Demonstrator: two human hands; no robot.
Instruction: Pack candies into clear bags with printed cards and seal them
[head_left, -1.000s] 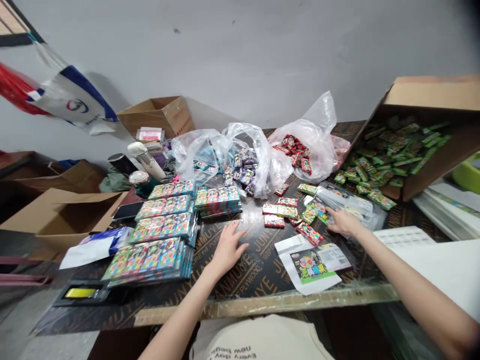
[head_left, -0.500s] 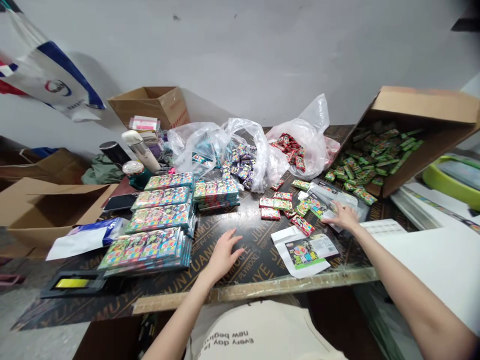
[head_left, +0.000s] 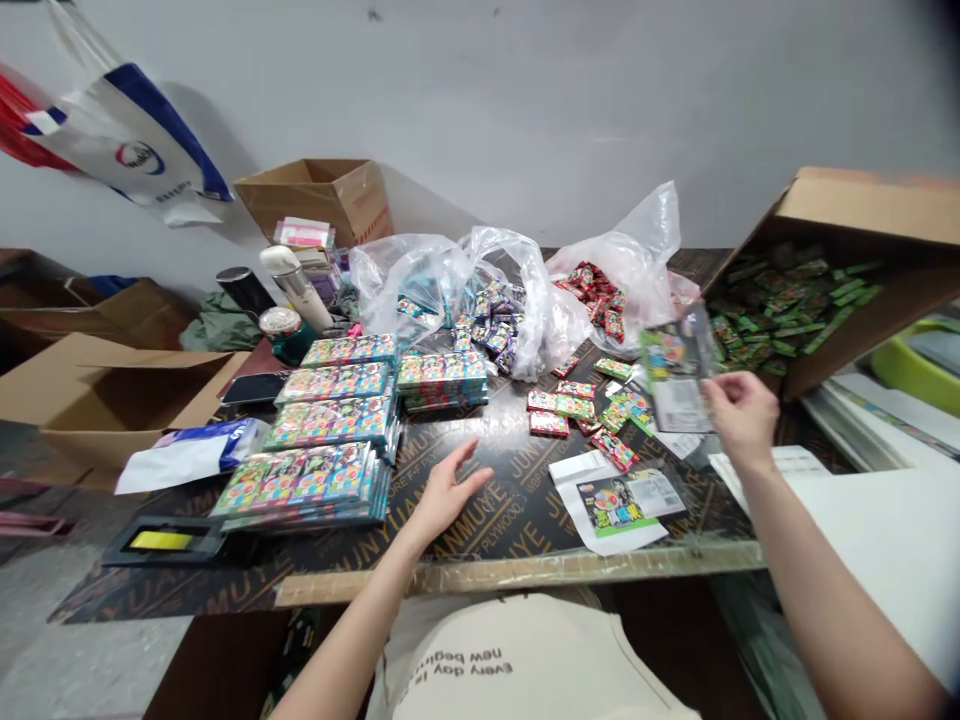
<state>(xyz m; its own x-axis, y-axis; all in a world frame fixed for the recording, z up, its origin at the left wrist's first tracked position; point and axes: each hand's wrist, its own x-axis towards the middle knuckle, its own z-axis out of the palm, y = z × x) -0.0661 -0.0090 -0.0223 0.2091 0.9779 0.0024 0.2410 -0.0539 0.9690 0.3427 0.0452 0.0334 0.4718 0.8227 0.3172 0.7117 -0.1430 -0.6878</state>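
While right hand (head_left: 744, 415) pinches printed packet (head_left: 675, 372) upright, left hand (head_left: 450, 492) half-open, empty, thumb apart.

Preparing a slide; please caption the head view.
Right hand holds a printed plastic bag; left hand open over the dark tabletop, beside stacked packs.

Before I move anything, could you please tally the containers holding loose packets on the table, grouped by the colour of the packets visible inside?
Blue-packet bag: 1
Purple-packet bag: 1
Red-packet bag: 1
Green-packet cardboard box: 1
Total: 4
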